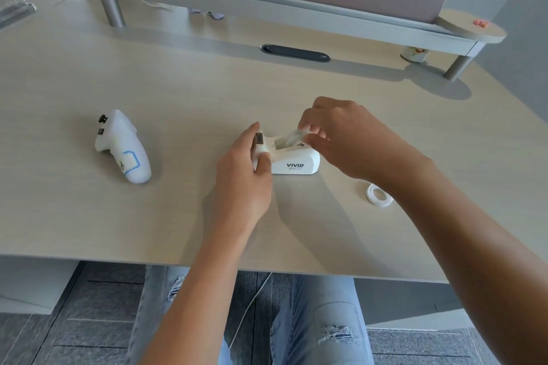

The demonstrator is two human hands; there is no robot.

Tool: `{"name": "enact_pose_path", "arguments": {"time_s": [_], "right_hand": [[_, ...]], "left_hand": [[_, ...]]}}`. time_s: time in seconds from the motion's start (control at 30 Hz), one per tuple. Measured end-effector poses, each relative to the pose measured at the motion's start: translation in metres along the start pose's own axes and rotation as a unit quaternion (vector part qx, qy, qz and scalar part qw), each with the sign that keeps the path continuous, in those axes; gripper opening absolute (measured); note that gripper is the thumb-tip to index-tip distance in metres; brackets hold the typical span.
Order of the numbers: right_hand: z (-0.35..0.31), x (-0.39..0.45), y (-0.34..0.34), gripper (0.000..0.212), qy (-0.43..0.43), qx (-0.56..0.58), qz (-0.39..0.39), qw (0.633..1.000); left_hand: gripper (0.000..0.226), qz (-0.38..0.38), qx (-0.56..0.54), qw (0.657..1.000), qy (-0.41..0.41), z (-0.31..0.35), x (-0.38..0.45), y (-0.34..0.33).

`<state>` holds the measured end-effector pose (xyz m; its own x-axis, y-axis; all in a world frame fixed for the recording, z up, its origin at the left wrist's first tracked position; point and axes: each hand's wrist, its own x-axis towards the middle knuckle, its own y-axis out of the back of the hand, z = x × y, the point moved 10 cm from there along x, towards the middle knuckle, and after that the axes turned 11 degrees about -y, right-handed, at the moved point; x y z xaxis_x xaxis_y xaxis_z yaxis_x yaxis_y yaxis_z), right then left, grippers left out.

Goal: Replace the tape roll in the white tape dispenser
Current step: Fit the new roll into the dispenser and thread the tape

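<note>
Dispenser: the white tape dispenser (292,158) stands on the pale wood desk (189,89) near the middle of the view, its VIVID lettering facing the person and its cutter end toward 9 o'clock.
Left hand: the left hand (244,176) comes in from 6 o'clock and is clamped on the dispenser's cutter end, thumb on the near side and fingers over the top.
Right hand: the right hand (341,136) reaches in from 4 o'clock, its fingertips pinched together on a clear tape roll (292,136) that sits tilted in the open well of the dispenser; how deep the roll sits cannot be told, since the fingers cover its right part.
Spare ring: a small white ring (379,194), either a tape core or a thin roll, lies flat on the desk at 4 o'clock from the dispenser, just beside the right forearm and partly hidden by it.
Controller: a white handheld controller (123,147) with a blue-edged label lies at 9 o'clock from the dispenser, well apart from both hands.
Back of desk: a dark oval cable slot (295,53) is set in the desk at 12 o'clock, under a raised grey shelf (267,6) on round legs.
Shelf corner: a small patterned cup (414,54) stands beneath the shelf at 2 o'clock, and a small orange item (481,23) rests on a round disc above it.
In the way: only the right forearm crosses the space between the dispenser and the ring.
</note>
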<state>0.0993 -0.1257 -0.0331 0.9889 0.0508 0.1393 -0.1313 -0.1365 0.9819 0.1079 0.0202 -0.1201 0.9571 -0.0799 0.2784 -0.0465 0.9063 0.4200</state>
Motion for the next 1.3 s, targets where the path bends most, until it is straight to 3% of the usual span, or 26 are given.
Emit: {"name": "enact_pose_path", "arguments": {"time_s": [0.27, 0.47, 0.7, 1.07, 1.3], "right_hand": [[-0.010, 0.004, 0.000, 0.025, 0.010, -0.072, -0.012, 0.997], [-0.004, 0.003, -0.003, 0.021, 0.013, -0.049, 0.016, 0.999], [0.017, -0.002, -0.002, 0.011, 0.005, 0.109, 0.063, 0.992], [0.028, -0.001, -0.012, 0.012, -0.029, 0.154, 0.039, 0.987], [0.039, -0.009, -0.019, 0.014, -0.067, 0.228, 0.066, 0.969]], "left_hand": [[0.053, 0.007, 0.001, 1.000, -0.010, 0.003, 0.002, 0.000], [0.053, 0.009, -0.010, 1.000, -0.010, 0.002, 0.003, 0.001], [0.054, 0.008, -0.006, 1.000, -0.021, 0.004, 0.005, 0.000], [0.062, 0.002, -0.018, 0.998, -0.056, 0.007, 0.005, -0.001], [0.036, -0.017, 0.061, 0.992, -0.111, 0.030, 0.020, 0.004]]}}
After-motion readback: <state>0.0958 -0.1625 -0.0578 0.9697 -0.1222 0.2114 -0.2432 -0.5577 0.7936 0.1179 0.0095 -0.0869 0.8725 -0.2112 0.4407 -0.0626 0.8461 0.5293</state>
